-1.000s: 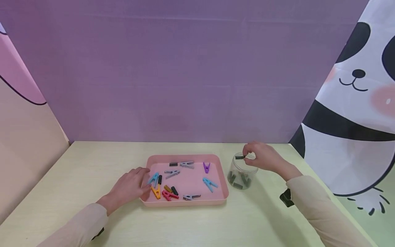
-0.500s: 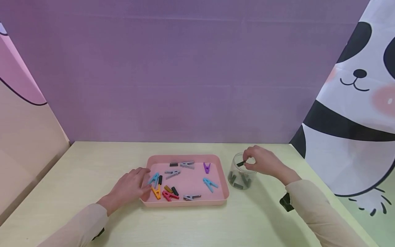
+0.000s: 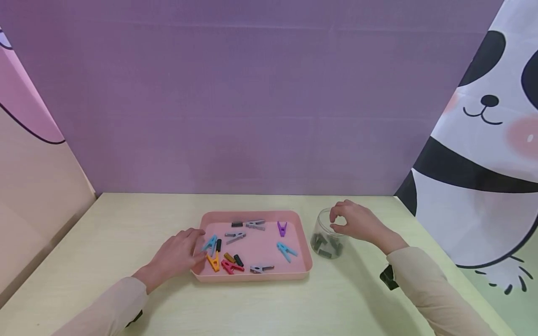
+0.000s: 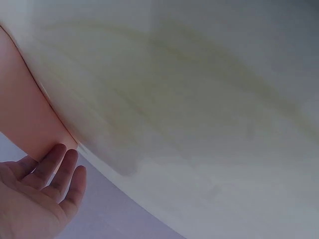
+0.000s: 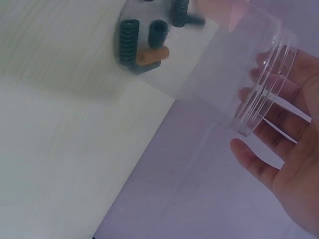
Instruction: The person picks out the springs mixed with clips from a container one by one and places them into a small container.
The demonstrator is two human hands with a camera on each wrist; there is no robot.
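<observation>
At the mouth of a clear jar [image 3: 324, 231], my right hand [image 3: 357, 221] holds nothing; in the right wrist view its thumb stands apart from the fingers [image 5: 281, 119], which lie at the jar's rim. Inside the jar are several dark coil springs [image 5: 128, 42] and an orange piece [image 5: 153, 55]; one dark spring [image 5: 187, 19] is blurred. My left hand [image 3: 178, 249] rests at the left edge of a pink tray [image 3: 256, 276], fingers relaxed against it. Several clips lie in the tray, among them a purple clip [image 3: 282, 228] and a red clip [image 3: 231, 266], with a few springs [image 3: 237, 224].
The jar stands just right of the tray on a pale wooden table [image 3: 252, 308]. A purple backdrop [image 3: 252, 98] rises behind the table's far edge. A panda-print sheet [image 3: 483, 154] hangs at the right.
My right hand has lowered slightly at the jar's mouth and let go of a dark spring, which is now inside the jar. My left hand and the tray stay put.
</observation>
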